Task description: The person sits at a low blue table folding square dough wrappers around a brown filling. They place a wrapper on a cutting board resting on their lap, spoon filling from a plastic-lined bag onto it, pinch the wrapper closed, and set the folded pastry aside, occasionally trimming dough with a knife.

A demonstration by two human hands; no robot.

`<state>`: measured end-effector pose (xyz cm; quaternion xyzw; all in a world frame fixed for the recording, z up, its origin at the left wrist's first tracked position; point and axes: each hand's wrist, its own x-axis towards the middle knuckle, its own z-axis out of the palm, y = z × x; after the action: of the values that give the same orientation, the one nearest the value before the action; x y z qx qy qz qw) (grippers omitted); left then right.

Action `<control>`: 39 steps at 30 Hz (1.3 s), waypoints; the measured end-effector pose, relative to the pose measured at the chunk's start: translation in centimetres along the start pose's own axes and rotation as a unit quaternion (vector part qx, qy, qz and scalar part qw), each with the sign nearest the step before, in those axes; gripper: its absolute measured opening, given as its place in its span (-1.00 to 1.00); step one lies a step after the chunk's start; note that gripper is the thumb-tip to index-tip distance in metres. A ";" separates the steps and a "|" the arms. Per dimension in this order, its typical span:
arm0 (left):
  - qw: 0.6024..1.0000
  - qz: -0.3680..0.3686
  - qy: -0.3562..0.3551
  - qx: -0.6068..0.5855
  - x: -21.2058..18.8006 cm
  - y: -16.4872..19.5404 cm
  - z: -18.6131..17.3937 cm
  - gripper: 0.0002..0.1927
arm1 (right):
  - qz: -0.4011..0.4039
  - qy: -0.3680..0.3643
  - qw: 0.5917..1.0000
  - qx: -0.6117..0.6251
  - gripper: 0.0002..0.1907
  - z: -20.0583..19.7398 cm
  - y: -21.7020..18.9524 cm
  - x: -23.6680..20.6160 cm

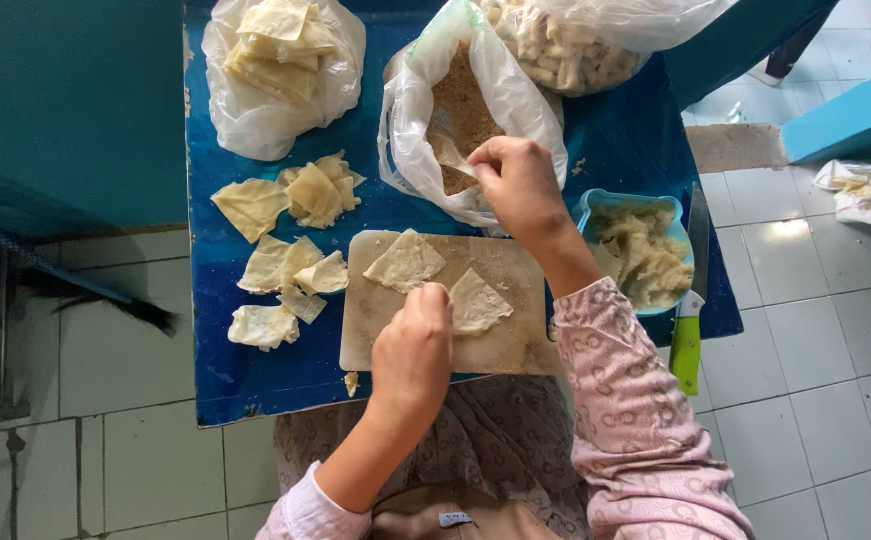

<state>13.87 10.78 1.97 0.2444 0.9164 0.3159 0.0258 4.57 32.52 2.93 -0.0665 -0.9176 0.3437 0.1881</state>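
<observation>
Looking straight down at a blue surface [255, 380] with a pale floured cutting board [515, 350] near the front edge. Left hand [413, 345] curled knuckles-up on the board, fingertips pressing between two thin triangular dough wrappers: one [405, 262] up and to the left, the other [478, 302] just beside the fingers. Can't tell if anything is pinched underneath. Right hand [518, 182] reaching into a clear plastic bag of brown crumbs [460, 105], fingers pinched narrow on a crumb-dusted piece at the bag's mouth. Blue plastic bowl of pale mashed filling [640, 250] sitting right of the board, touching the right forearm. Green-handled knife [688, 330] along the right edge. Loose wrapper pieces [290, 265] scattered left of the board, more stacked in a white bag [280, 60] at top left. Another bag of pale rolled sticks [565, 45] at the top.
</observation>
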 end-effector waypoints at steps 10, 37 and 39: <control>0.990 0.006 0.026 -0.136 -0.5 -0.6 -2.2 -0.71 | 0.070 0.028 0.990 0.118 -0.88 -1.3 1.3 -1.3; 0.979 -0.039 0.043 -0.197 -0.4 -1.5 -1.5 -0.80 | 0.070 -0.004 0.982 0.176 -0.86 -3.8 1.0 -4.5; 0.977 -0.039 0.046 -0.206 -0.4 -1.4 -1.6 -0.81 | 0.084 0.002 0.981 0.177 -0.87 -5.1 0.4 -6.2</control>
<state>13.30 8.73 2.31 0.1825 0.8408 0.5076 0.0454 12.27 34.29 4.33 -0.1095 -0.8329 0.5154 0.1696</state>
